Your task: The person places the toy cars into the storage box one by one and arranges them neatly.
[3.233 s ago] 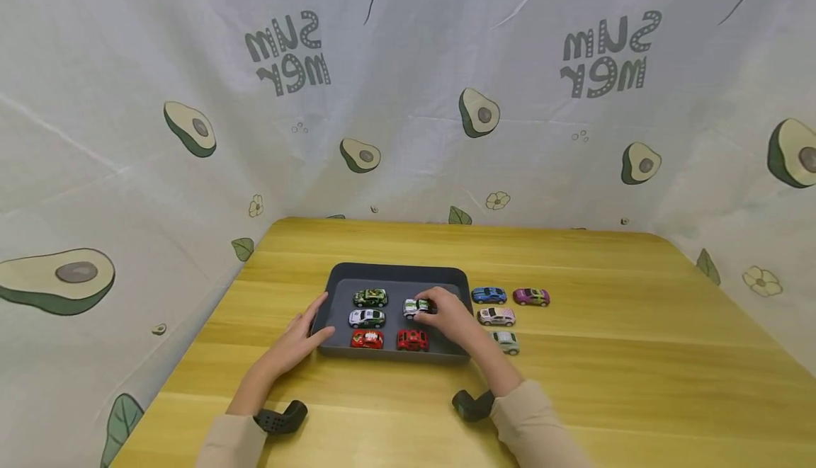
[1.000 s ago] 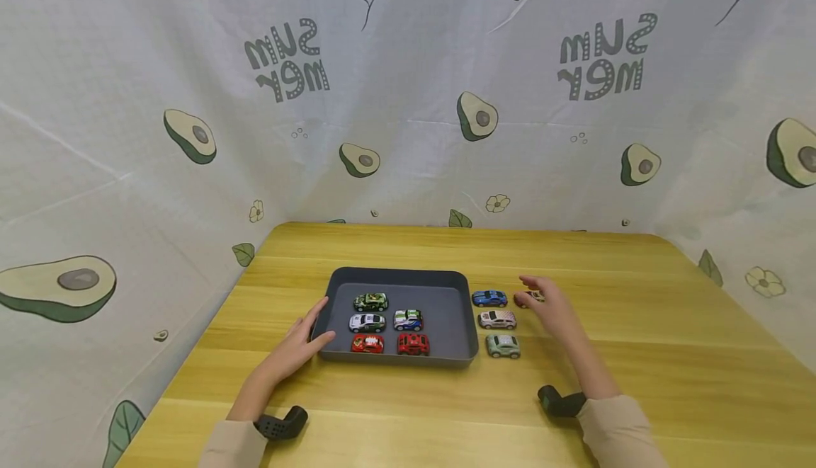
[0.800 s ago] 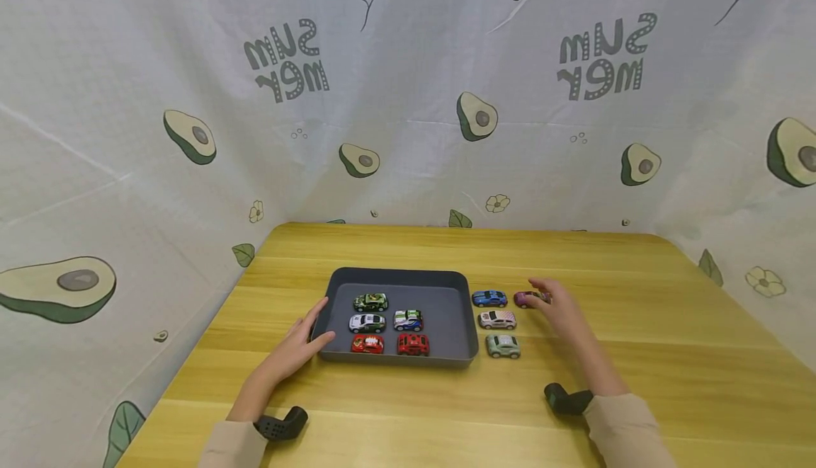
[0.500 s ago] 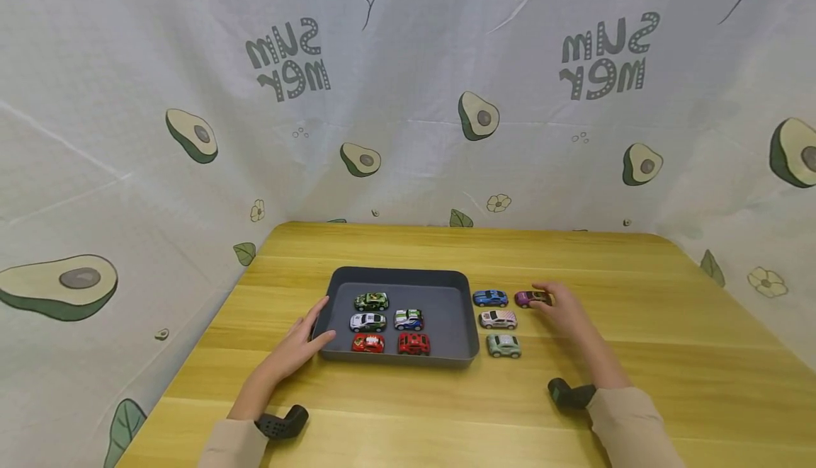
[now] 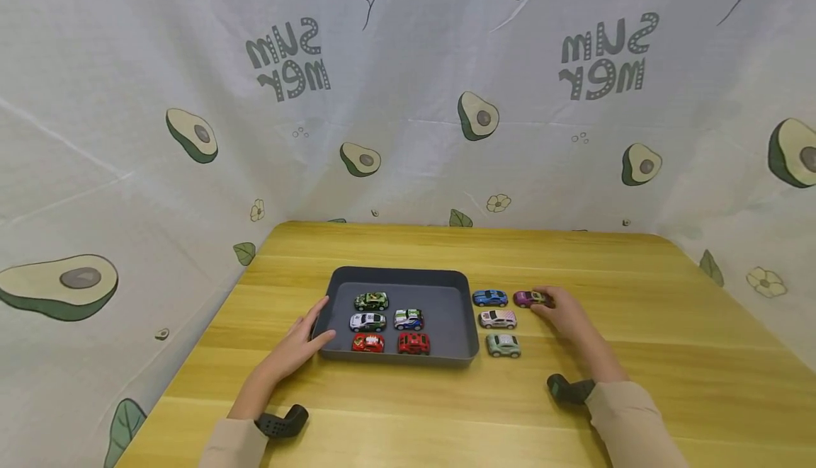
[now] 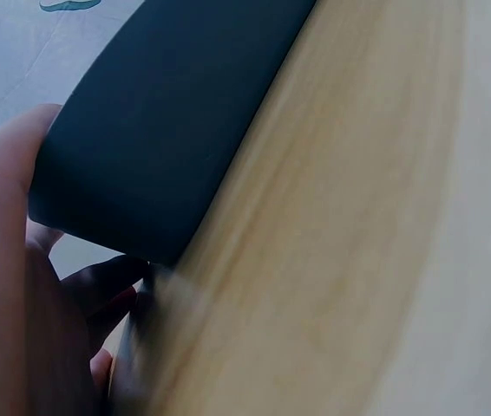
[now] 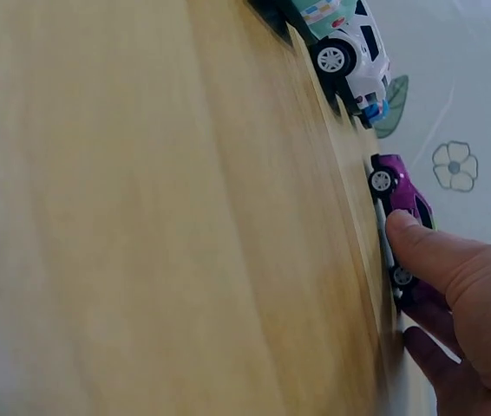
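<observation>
purple car: sits on the wooden table [image 5: 637, 326], purple toy car [image 5: 528, 299] at the far right of the loose cars, just right of the blue car [image 5: 489, 298] and well clear of the dark tray [image 5: 400, 276]
long axis: runs left-right across the table, nose pointing toward the tray side as far as I can tell
right hand: right hand [image 5: 564, 312] is on it, coming in from the car's right/rear end; in the wrist view the thumb [image 7: 423, 247] lies over the roof and the other fingers curl underneath the far side, so it looks like a pinch on the car
left hand: left hand [image 5: 299, 344] has fingers fairly straight, resting against the tray's left wall, holding nothing
nearer hand: right one by a mile, left is on the other side of the tray
neighbours: white-pink car [image 5: 497, 319] and pale green car [image 5: 503, 345] are just beside the hand's left
</observation>
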`<state>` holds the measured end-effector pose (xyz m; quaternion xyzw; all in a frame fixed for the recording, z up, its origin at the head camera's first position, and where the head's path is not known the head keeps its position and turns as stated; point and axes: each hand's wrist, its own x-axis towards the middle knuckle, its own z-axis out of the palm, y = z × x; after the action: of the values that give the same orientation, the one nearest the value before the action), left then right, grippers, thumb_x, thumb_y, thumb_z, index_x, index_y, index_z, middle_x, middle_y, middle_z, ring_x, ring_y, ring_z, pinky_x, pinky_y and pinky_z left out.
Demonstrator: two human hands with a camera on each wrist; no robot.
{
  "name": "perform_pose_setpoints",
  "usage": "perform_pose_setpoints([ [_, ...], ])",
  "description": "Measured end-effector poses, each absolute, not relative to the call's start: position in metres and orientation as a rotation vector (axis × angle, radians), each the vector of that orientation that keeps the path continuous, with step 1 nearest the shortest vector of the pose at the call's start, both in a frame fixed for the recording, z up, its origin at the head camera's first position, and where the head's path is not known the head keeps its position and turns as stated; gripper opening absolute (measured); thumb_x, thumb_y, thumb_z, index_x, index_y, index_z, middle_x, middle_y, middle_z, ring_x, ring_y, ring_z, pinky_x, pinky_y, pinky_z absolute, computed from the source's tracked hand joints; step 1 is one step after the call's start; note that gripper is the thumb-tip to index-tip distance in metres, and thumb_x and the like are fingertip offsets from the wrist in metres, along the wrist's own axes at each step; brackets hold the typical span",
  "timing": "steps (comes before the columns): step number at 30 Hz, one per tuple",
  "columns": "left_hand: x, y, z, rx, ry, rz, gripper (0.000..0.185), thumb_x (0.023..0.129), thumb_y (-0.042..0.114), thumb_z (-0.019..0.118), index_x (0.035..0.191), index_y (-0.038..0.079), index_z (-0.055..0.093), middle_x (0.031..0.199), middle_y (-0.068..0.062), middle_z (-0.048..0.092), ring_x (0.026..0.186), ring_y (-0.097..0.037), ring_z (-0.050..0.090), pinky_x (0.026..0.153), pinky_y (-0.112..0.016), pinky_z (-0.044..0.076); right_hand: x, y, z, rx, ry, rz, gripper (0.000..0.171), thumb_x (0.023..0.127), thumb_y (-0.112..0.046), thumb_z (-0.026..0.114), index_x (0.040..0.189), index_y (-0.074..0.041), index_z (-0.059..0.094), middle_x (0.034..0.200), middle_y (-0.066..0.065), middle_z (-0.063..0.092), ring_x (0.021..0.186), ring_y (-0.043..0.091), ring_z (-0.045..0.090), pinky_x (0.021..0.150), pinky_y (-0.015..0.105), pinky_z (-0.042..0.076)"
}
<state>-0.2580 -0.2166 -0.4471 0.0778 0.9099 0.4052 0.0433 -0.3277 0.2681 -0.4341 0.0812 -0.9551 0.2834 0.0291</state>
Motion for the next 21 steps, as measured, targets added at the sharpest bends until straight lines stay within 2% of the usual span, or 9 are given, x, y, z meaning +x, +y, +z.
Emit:
perform_pose_setpoints([
  [7,-0.259,-0.217,-0.449,0.244,2.776,1.263,0.069,0.090,0.042,0.048,0.147,0.027,0.012,0.151,-0.019,0.017,0.135,-0.051,0.004,0.100,-0.071,0.010,-0.327,0.269,-0.436,0.191,-2.913,0.874,0.041,0.087,-0.019,0.059,0.114,0.011,0.053,0.113,0.032,0.051,0.105,0.045,0.048,0.089,0.056,0.038],
  [16,-0.259,-0.218,-0.449,0.253,2.785,1.247,0.069,0.090,0.043,0.048,0.147,0.027,0.012,0.151,-0.017,0.018,0.136,-0.050,0.005,0.100,-0.071,0.011,-0.325,0.264,-0.432,0.209,-2.862,0.863,0.046,0.087,-0.024,0.060,0.117,0.010,0.053,0.113,0.031,0.053,0.103,0.043,0.051,0.087,0.053,0.041],
  [21,-0.258,-0.218,-0.449,0.249,2.788,1.239,0.069,0.090,0.043,0.048,0.147,0.026,0.012,0.151,-0.018,0.017,0.135,-0.051,0.005,0.099,-0.071,0.011,-0.322,0.252,-0.420,0.270,-2.792,0.883,0.042,0.086,-0.022,0.061,0.113,0.009,0.056,0.105,0.027,0.056,0.096,0.038,0.054,0.082,0.050,0.045],
])
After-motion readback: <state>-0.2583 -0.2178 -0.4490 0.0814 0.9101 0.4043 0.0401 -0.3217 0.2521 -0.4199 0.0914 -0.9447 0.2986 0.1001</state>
